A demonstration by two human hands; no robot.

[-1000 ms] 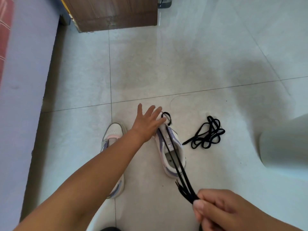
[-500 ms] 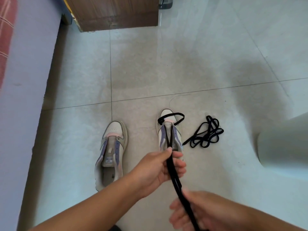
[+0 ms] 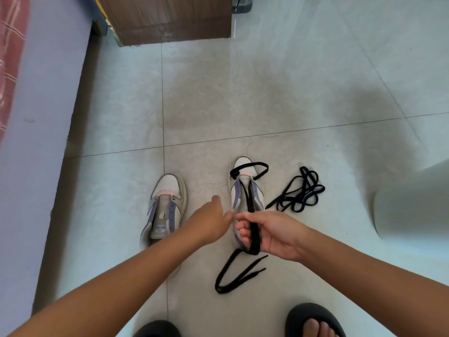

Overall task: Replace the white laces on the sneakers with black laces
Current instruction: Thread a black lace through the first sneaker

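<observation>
Black lace [image 3: 251, 210] running lengthwise up the right-hand sneaker [image 3: 246, 188], gripped in curled right hand [image 3: 272, 233]; left hand [image 3: 211, 222] just beside, seemingly empty, fingers blurred, index extended toward the eyelets, nearer the shoe

Pale tiled floor [image 3: 279, 76] spreading under everything, wooden cabinet [image 3: 167, 18] standing at the top edge, lilac bedsheet [image 3: 38, 122] running down the left side, red checked cloth [image 3: 9, 57] lying beyond it, dark slippers [image 3: 313, 319] showing at the bottom, pale blurred object [image 3: 413, 205] sitting at right.
</observation>
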